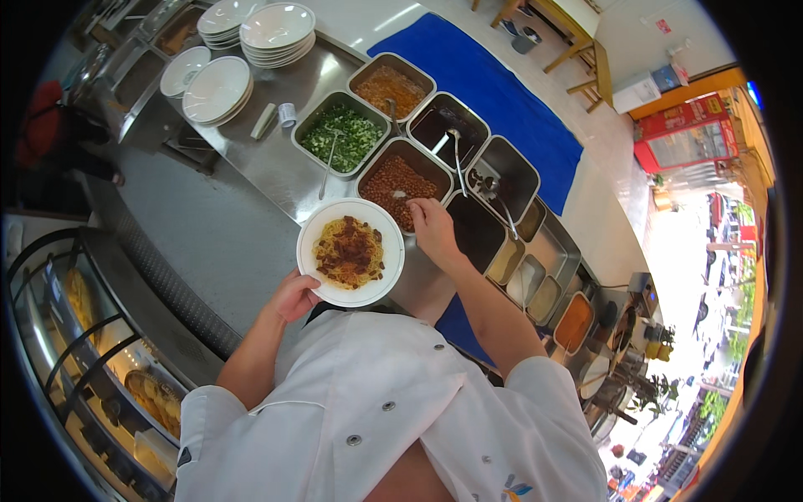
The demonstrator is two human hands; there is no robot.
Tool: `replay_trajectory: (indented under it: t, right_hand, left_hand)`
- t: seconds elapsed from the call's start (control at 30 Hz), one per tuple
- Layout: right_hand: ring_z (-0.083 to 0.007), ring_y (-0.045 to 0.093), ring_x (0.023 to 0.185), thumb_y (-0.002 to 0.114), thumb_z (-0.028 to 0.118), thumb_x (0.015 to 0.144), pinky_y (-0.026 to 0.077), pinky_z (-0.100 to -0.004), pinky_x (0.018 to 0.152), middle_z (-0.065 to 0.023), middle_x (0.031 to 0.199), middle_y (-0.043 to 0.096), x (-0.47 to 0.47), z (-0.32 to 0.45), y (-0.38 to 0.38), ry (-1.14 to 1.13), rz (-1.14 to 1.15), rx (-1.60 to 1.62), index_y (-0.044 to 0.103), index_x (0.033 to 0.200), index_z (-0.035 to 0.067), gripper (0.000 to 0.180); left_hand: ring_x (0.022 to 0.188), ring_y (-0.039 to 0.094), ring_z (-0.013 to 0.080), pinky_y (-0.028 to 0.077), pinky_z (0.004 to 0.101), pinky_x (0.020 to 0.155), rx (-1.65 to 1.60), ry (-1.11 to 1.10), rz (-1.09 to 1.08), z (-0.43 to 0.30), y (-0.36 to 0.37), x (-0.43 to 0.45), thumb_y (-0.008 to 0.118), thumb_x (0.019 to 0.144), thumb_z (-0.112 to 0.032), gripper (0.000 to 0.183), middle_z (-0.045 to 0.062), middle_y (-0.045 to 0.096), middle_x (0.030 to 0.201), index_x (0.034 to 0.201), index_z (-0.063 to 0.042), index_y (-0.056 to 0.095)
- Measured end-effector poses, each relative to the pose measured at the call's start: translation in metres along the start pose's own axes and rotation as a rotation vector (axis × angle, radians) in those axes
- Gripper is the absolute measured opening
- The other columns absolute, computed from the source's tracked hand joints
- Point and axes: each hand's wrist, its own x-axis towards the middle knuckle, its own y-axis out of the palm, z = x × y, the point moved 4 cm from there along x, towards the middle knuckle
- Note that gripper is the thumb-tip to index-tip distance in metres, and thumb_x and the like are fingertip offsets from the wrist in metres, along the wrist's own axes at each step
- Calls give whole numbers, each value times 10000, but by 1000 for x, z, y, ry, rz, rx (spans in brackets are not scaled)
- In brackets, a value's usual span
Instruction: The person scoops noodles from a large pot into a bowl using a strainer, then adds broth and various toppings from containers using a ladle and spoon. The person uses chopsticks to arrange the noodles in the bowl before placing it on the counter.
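Note:
My left hand [296, 296] grips the lower left rim of a white plate [305, 248], thumb on top. On the plate lie yellow noodles [326, 241] topped with dark brown diced pieces [349, 251] and reddish sauce. My right hand [433, 227] is over the near right corner of a steel pan of small reddish-brown beans or nuts [398, 179]. Its fingers are bent together at the pan's contents; whether they hold anything is hidden. A small pale patch shows among the pieces near the fingertips.
Beside that pan stand steel pans of chopped green onion [342, 135], orange-brown sauce [390, 88] and dark sauce [433, 122], with spoons. White dishes [216, 91] are stacked farther left. A blue cloth [502, 94] lies behind. Another person [47, 128] is at far left.

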Motion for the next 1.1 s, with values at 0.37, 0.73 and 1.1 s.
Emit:
replay_trajectory:
  t: [0.37,0.73,1.1]
  right_hand:
    - [-70,517,631,606,186,1014,420,-233,544,-13,809,590,-26,-2,-30,690,-245,969,690,1131,-23,254]
    - [-90,539,659,560,114,1029,433,-230,587,-42,915,593,-77,90,-88,61,-95,281,695,1165,29,210]
    - [-333,600,959,686,93,870,518,-412,804,-168,1006,620,-22,11,-14,-209,-109,-248,705,1123,35,260]
  left_hand:
    - [1255,596,314,500,461,1056,104,-187,126,-25,-10,28,536,828,42,655,178,555,1408,1463,9,377]
    - [1242,609,317,517,464,1050,18,-54,176,-20,35,25,516,867,25,615,191,539,1414,1457,14,343]
    - [1262,585,340,458,476,1111,-141,145,159,-45,29,-29,545,834,-39,617,196,561,1400,1430,47,411]
